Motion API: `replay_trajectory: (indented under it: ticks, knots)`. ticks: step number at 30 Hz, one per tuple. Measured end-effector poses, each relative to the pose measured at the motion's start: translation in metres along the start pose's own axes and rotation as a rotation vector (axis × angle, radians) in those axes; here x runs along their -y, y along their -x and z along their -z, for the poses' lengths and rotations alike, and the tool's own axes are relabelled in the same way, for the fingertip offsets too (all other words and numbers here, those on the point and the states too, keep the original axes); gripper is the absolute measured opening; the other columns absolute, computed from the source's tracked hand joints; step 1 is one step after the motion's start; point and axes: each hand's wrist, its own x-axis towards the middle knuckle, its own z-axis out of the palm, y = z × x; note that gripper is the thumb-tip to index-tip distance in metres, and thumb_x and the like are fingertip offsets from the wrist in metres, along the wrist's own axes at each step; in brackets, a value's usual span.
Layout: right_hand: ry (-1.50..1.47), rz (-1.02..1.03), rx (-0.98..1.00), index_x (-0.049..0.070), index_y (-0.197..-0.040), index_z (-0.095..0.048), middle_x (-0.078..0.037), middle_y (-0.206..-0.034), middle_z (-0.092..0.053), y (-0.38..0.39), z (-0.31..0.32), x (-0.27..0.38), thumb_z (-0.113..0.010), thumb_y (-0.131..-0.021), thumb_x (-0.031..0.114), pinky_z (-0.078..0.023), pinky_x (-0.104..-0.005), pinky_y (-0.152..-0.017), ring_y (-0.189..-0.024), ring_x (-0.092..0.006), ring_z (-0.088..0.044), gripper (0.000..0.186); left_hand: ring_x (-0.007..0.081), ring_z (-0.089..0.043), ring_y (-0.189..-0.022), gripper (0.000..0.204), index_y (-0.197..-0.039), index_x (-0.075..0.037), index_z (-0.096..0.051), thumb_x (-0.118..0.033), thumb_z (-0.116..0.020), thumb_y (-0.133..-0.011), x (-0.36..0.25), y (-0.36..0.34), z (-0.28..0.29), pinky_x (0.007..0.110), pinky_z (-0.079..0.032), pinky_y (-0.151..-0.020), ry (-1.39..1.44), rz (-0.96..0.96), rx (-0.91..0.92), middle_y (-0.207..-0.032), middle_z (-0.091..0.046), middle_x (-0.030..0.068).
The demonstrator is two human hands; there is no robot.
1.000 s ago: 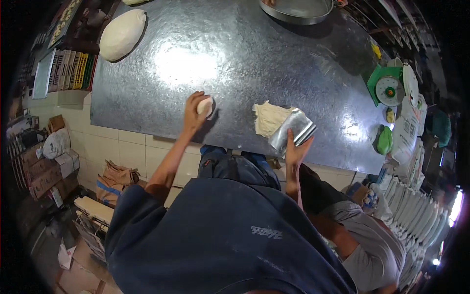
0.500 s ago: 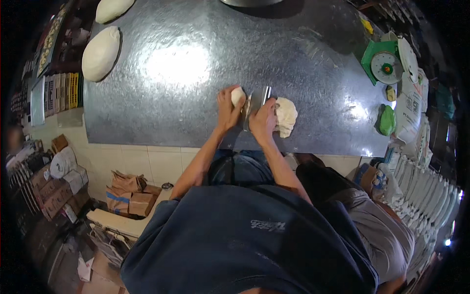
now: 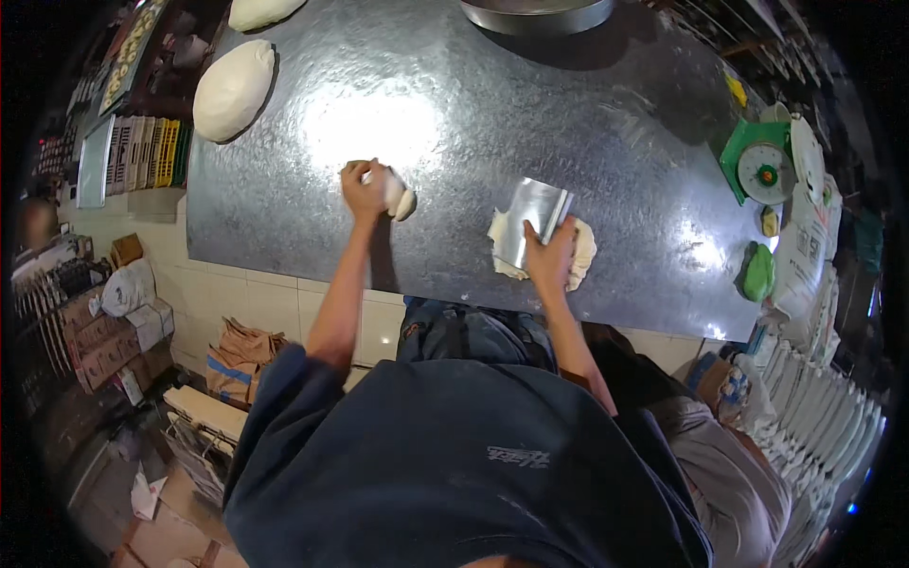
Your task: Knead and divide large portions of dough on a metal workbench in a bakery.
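My right hand (image 3: pixel 551 257) grips a metal dough scraper (image 3: pixel 532 206), its flat blade lying over a flattened lump of dough (image 3: pixel 584 254). The blade covers the lump's middle; pale dough shows on both sides. Further left, my left hand (image 3: pixel 364 194) is curled, slightly blurred, against a small piece of dough (image 3: pixel 401 201) that sticks out on its right side. The hidden fingertips leave unclear how much dough lies inside the hand. Two large smooth dough masses rest at the far left, one whole dough mass (image 3: pixel 234 92) and one cut by the frame's top edge.
A round metal pan (image 3: pixel 538 17) stands at the far edge. On the right are a green dial scale (image 3: pixel 757 166), a green bundle (image 3: pixel 758 273) and white sacks (image 3: pixel 805 232). A person in a grey shirt (image 3: pixel 715 473) is close on my right. Brown paper bags (image 3: pixel 241 358) lie below left.
My left hand has moved left, away from the scraper, with the small dough piece. My right hand has brought the scraper over the dough lump, its blade now flat. The view has shifted slightly.
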Motion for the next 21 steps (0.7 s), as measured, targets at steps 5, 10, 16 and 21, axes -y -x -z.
replay_trajectory:
  ticks: [5, 10, 16, 21]
  knots:
    - [0.199, 0.079, -0.025, -0.002, -0.109, -0.043, -0.02, -0.089, -0.056, -0.011, 0.035, -0.02, -0.072, -0.077, 0.023, -0.042, -0.0454, -0.08, -0.089, -0.0379, -0.054, 0.05, 0.0308, -0.062, -0.087, 0.027, -0.09, -0.009, -0.066, -0.019, -0.075, -0.066, -0.097, 0.113, -0.018, 0.038, -0.049, -0.075, 0.256, -0.14, 0.195, -0.091, -0.064, 0.0134]
    - [-0.057, 0.001, 0.014, -0.001, -0.112, -0.04, -0.023, -0.092, -0.061, -0.009, 0.064, -0.007, -0.071, -0.078, 0.021, -0.048, -0.0418, -0.072, -0.083, -0.0387, -0.062, 0.051, 0.0336, -0.052, -0.093, 0.037, -0.093, -0.007, -0.062, -0.022, -0.077, -0.063, -0.092, 0.082, -0.031, 0.043, -0.043, -0.081, 0.078, -0.237, 0.129, -0.098, -0.058, 0.0143]
    - [0.123, -0.106, 0.075, 0.001, -0.123, -0.032, -0.028, -0.098, -0.061, 0.015, 0.075, 0.007, -0.068, -0.077, 0.018, -0.049, -0.0453, -0.076, -0.09, -0.0436, -0.062, 0.06, 0.0316, -0.053, -0.096, 0.045, -0.107, -0.008, -0.057, -0.014, -0.076, -0.067, -0.1, 0.109, -0.02, 0.043, -0.044, -0.081, 0.389, -0.185, 0.419, -0.102, -0.056, 0.0141]
    - [0.326, -0.156, 0.158, 0.002, -0.121, -0.034, -0.025, -0.095, -0.061, 0.016, 0.037, 0.028, -0.062, -0.076, 0.014, -0.046, -0.0516, -0.072, -0.084, -0.0479, -0.059, 0.054, 0.034, -0.043, -0.112, 0.05, -0.115, -0.005, -0.053, -0.03, -0.072, -0.076, -0.157, 0.094, -0.018, 0.045, -0.034, -0.094, 0.143, -0.19, 0.36, -0.112, -0.052, 0.0149]
